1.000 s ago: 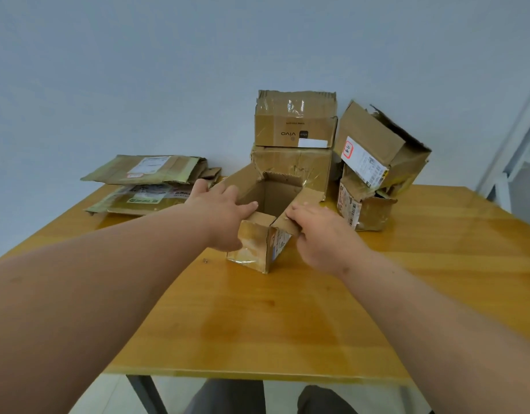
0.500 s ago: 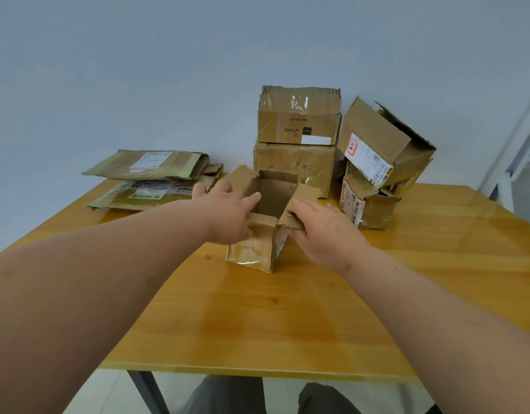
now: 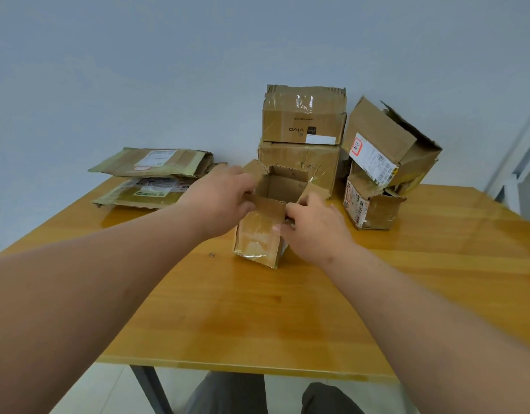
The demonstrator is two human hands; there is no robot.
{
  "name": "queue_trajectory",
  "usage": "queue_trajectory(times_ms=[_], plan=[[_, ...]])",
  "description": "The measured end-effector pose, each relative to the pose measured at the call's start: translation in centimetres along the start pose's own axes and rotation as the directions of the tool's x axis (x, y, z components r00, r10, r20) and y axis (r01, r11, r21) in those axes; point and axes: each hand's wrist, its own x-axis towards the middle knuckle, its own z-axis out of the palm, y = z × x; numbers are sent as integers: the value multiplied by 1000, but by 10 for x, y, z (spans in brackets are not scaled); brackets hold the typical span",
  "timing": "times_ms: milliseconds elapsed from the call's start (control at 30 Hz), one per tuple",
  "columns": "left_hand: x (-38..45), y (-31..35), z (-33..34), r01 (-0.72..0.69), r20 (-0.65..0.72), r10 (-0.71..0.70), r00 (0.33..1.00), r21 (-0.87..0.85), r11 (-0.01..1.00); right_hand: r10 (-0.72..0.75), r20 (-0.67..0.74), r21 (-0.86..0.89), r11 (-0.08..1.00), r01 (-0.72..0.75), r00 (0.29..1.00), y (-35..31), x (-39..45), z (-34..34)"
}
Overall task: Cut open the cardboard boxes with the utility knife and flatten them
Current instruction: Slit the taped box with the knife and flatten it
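Both hands (image 3: 219, 201) (image 3: 314, 225) shifted on one open box (image 3: 259, 234).

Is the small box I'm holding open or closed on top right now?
Open. The small box has its top flaps turned out, so its bare inner walls show. The left hand and right hand grip its sides.

Both arms outstretched, left hand (image 3: 219, 201) and right hand (image 3: 313, 224) close together, fingers curled.

Soft even light, glossy glare, wide-angle edge distortion.
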Motion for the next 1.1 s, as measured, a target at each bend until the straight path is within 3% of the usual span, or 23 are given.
queue_trajectory(times_ms=[100, 200, 267, 333, 367, 433, 533, 700, 767, 833, 967, 1100], plan=[[0, -3, -3, 87, -111, -103, 988, -135, 987, 27, -34, 148, 989, -21, 999, 8, 0, 0], [-1, -4, -12, 238, -17, -280, 960, -481, 844, 136, 3, 472, 873, -121, 991, 21, 7, -9], [-2, -7, -12, 329, 144, -304, 942, -585, 741, 227, 56, 756, 627, -190, 972, 31, 9, -17], [-6, -8, -8, 389, 283, -270, 920, -576, 719, 307, 171, 936, 246, -252, 936, 37, 8, -24], [-8, -9, -6, 399, 329, -245, 912, -571, 718, 333, 228, 962, 70, -265, 915, 40, 7, -25], [-11, -8, -2, 406, 396, -193, 898, -575, 710, 382, 309, 951, -112, -288, 871, 44, 5, -24], [-13, -5, 6, 371, 408, -154, 900, -532, 761, 418, 363, 930, -222, -294, 833, 49, 4, -22], [-4, 3, 11, 262, 276, -194, 941, -237, 935, 430, 464, 866, -404, -294, 774, 52, -1, -26], [0, 7, 12, 206, 232, -160, 960, -188, 960, 428, 483, 865, -366, -343, 764, 52, -4, -22], [0, 9, 11, 134, 164, -118, 979, -88, 987, 446, 491, 871, -241, -428, 748, 53, -7, -17], [-4, 9, 11, -12, 44, 2, 999, 224, 974, 596, 363, 786, 217, -579, 716, 64, -11, -5], [-9, 11, 18, -158, 142, 120, 982, 295, 942, 602, 180, 471, 642, -605, 778, 81, -19, 1]])
